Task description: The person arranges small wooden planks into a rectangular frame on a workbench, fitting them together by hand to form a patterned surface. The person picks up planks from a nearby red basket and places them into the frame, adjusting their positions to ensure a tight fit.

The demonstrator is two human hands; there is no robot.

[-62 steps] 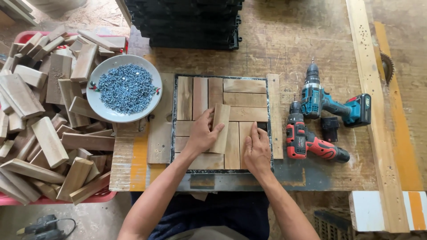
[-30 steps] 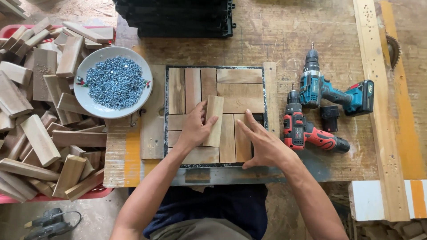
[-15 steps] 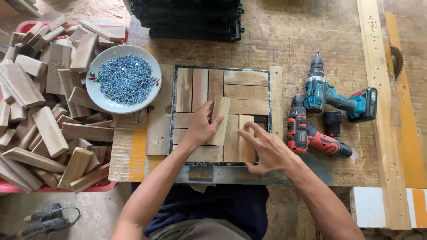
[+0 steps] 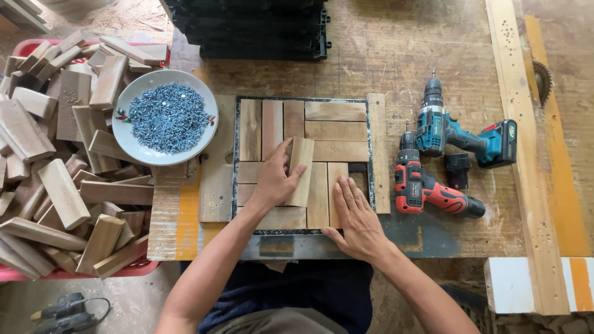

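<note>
A square black frame (image 4: 370, 148) lies on the workbench, filled with short wooden slats (image 4: 337, 131) laid in a basket-weave pattern. My left hand (image 4: 276, 179) grips one loose wooden slat (image 4: 301, 170), tilted slightly on top of the laid pieces near the frame's middle. My right hand (image 4: 356, 216) rests flat, fingers spread, on the slats at the frame's lower right. A small gap (image 4: 357, 167) shows at the right side of the frame.
A white bowl of blue-grey screws (image 4: 167, 117) stands left of the frame. A heap of wooden slats (image 4: 59, 161) fills a red tray at far left. A teal drill (image 4: 461, 133) and a red drill (image 4: 427, 185) lie right. Black stacked grids (image 4: 253, 28) sit behind.
My right hand has drawn back and settled flat on the lower right slats. My left hand still holds the loose slat, which has shifted only slightly on the pattern.
</note>
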